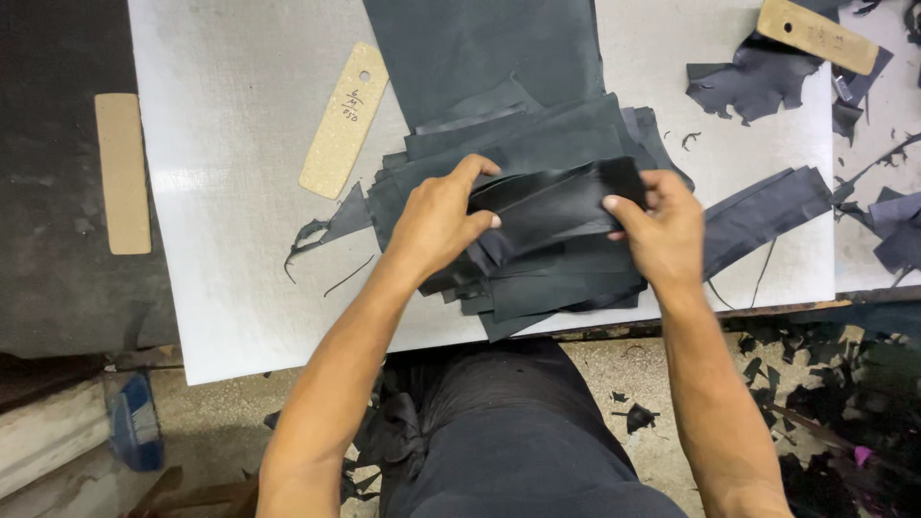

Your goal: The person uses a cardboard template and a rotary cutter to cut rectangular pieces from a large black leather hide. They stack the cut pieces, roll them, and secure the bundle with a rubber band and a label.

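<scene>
White cutting board (240, 240) bears tan templates (343, 120) and scraps (743, 82); both hands' fingers (477, 171) pinch one black leather strip (556, 206) atop its stack (556, 288).

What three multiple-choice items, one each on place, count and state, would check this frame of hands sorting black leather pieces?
1. Where does the pile of black leather pieces lie?
A. on the white board
B. on the floor
C. in a box

2. How many tan card templates lie on the white board, left of the pile?
A. none
B. one
C. three

3. What is the state of the top strip?
A. lying untouched
B. rolled up
C. held at both ends

Answers: 1 A, the pile rests on the board's near edge. 2 B, the tan template alone. 3 C, left hand and right hand pinch it.
</scene>
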